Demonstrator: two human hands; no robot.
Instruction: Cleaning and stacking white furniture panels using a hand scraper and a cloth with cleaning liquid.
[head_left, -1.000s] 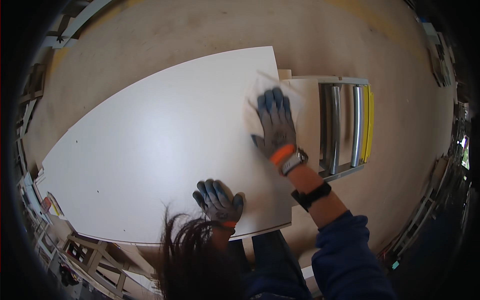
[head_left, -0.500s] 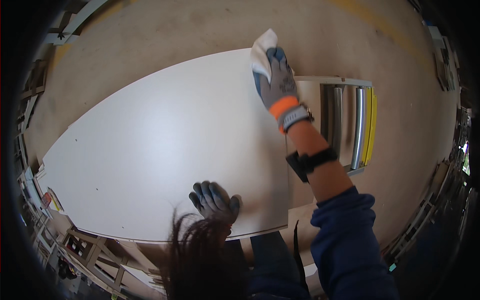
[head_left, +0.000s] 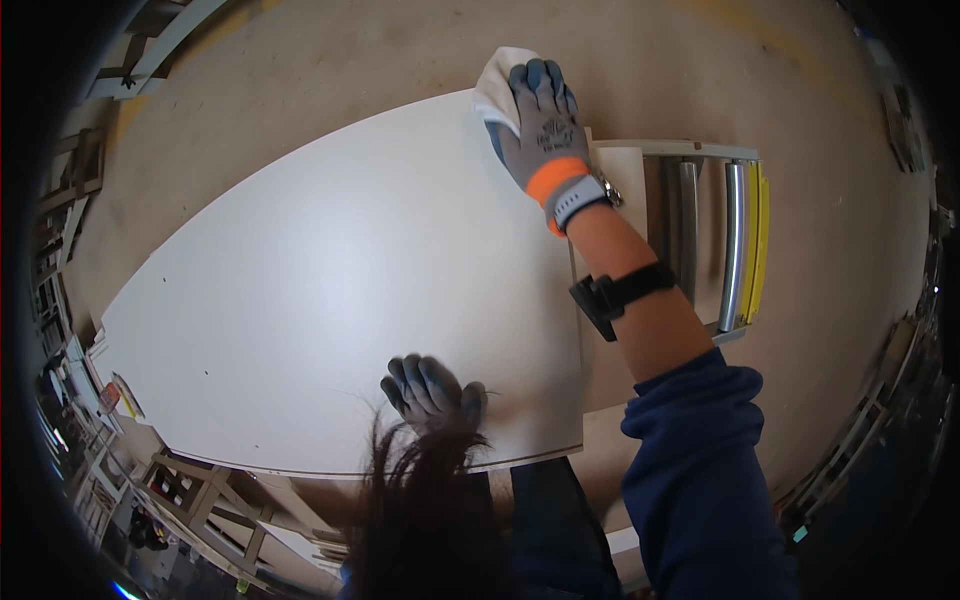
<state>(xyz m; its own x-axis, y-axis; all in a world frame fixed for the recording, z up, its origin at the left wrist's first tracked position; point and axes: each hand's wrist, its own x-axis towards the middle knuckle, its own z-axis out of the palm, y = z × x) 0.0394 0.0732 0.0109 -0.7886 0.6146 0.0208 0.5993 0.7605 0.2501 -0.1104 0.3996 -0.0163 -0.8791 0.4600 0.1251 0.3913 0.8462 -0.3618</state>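
A large white panel [head_left: 330,270] lies flat in front of me. My right hand [head_left: 540,115], in a grey-blue work glove with an orange cuff, reaches to the panel's far right corner. It presses on a crumpled white cloth [head_left: 497,88], which sticks out past the far edge on the left side of the fingers. My left hand [head_left: 430,390], gloved too, rests on the panel near its front edge with fingers stretched forward and the thumb apart. Nothing shows in it; loose hair hides its wrist.
Right of the panel stands a roller conveyor frame with metal rollers [head_left: 733,245] and a yellow side strip [head_left: 758,250]. Wooden frames [head_left: 195,500] stand at the lower left. A small red and yellow item [head_left: 120,397] lies by the panel's left end. Beyond is bare floor [head_left: 400,60].
My right hand has shifted a little left along the far edge with the cloth, and its fingers now lie flatter. The left hand stays at the same place on the panel.
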